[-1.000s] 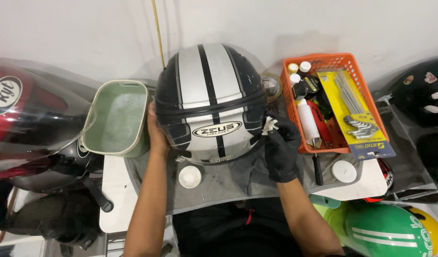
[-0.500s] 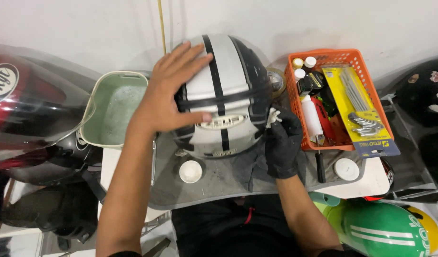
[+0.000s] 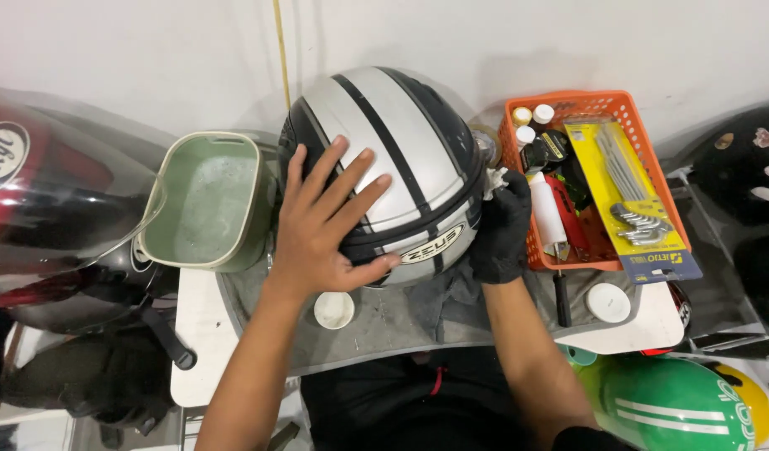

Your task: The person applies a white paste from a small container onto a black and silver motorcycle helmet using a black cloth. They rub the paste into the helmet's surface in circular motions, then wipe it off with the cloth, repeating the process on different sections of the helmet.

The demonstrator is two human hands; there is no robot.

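Left hand [image 3: 322, 234] grip splayed flat on helmet [image 3: 393, 159]; gloved right hand [image 3: 501, 230] pinches a cloth [image 3: 493, 177] beside orange basket [image 3: 652, 159]

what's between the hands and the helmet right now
Nothing visible. The left hand lies flat on the silver and black helmet; the gloved right hand presses a small white cloth against its side.

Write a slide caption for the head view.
Left hand flat on striped helmet, gloved right hand at its side.

A silver helmet [image 3: 401, 159] with black stripes sits dome-up on a grey cloth [image 3: 401, 317], at the middle of the white surface [image 3: 201, 334], towards its far edge.
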